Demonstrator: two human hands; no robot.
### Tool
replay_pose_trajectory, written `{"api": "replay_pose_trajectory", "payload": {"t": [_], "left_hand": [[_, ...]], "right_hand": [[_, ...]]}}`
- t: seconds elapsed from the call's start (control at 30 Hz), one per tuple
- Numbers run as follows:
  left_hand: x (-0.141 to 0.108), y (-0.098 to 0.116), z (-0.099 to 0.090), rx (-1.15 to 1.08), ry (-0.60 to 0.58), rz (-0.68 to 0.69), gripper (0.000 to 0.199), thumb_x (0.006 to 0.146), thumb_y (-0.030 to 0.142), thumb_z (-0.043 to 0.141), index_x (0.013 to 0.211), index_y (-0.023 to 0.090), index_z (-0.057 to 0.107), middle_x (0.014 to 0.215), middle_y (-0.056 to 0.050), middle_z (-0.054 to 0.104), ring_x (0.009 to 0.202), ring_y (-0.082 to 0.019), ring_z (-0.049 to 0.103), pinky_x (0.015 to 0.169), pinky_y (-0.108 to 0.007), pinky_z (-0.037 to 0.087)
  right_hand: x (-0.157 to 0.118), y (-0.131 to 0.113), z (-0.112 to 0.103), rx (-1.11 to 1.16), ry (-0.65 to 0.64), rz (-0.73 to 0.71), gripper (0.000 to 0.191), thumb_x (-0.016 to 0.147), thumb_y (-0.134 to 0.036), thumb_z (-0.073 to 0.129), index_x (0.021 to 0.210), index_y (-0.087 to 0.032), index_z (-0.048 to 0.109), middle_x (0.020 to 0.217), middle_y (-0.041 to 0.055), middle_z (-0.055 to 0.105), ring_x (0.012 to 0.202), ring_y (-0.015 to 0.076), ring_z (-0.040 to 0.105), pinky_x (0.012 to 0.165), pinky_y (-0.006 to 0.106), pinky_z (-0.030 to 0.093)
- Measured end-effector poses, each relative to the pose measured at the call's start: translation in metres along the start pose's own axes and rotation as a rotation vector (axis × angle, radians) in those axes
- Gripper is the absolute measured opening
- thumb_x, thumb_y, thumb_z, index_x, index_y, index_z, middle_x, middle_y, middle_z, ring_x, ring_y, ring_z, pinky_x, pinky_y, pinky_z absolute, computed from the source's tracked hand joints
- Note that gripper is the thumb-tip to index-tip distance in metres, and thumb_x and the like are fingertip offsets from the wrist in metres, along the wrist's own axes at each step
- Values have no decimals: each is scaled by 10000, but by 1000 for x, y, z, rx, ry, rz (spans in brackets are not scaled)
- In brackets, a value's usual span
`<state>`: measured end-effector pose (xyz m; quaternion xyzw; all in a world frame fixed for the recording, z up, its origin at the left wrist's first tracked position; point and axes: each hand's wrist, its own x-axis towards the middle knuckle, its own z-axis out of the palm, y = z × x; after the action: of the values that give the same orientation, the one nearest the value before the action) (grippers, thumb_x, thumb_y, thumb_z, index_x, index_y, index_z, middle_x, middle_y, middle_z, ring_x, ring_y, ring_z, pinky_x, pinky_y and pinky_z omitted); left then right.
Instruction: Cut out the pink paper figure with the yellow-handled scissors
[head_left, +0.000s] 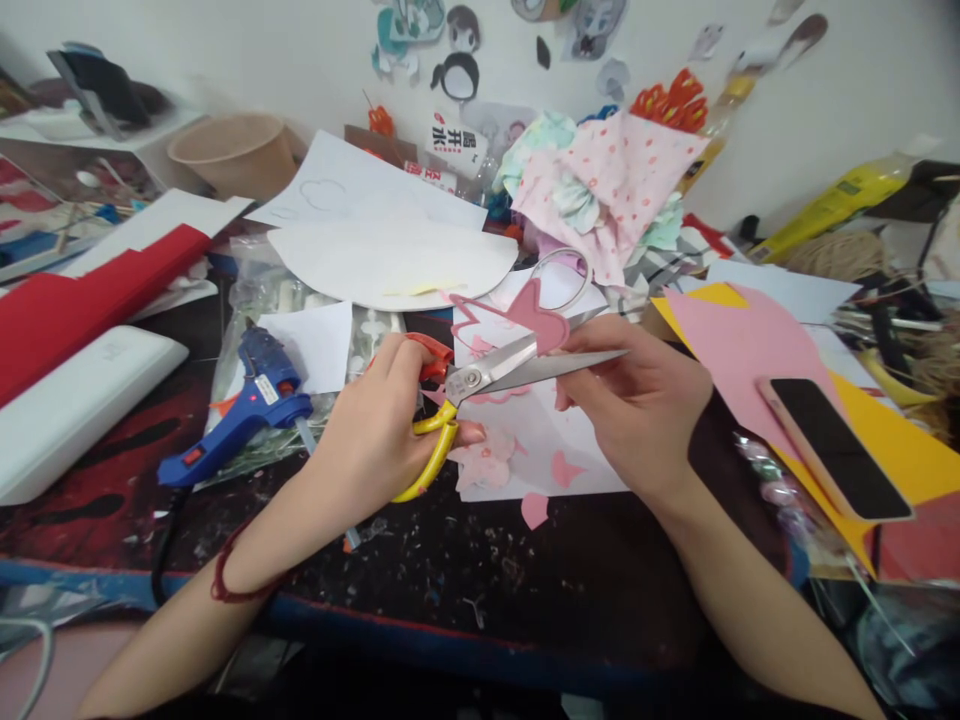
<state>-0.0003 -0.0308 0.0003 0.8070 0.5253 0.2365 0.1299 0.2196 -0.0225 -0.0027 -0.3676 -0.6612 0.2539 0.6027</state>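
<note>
– which parts of the yellow- and red-handled metal scissors [472, 378] are hidden?
– the left hand [379, 405] covers part of the handles; the pointed pink paper cutout [541, 318] blocks a stretch of one blade.
– and at the edges?
– the long red strip [97, 300] and the white rounded plastic box [86, 415] run off the left side.
– the pale specks [510, 572] on the dark counter [600, 580]?
– too small to identify.
</note>
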Motion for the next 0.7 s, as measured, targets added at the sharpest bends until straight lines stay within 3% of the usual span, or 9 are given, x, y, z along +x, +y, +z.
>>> {"api": "replay_pose_trajectory", "payload": {"t": [0.7], "left_hand": [[-1, 0, 2, -20, -51, -35, 453, 880, 567, 544, 1101, 184, 444, 1090, -118, 599, 909, -263, 643, 677, -368, 467]], "right_hand": [[-3, -1, 3, 7, 16, 5, 258, 771, 0, 674, 892, -220, 730, 810, -42, 688, 523, 51, 573, 461, 234, 472]]}}
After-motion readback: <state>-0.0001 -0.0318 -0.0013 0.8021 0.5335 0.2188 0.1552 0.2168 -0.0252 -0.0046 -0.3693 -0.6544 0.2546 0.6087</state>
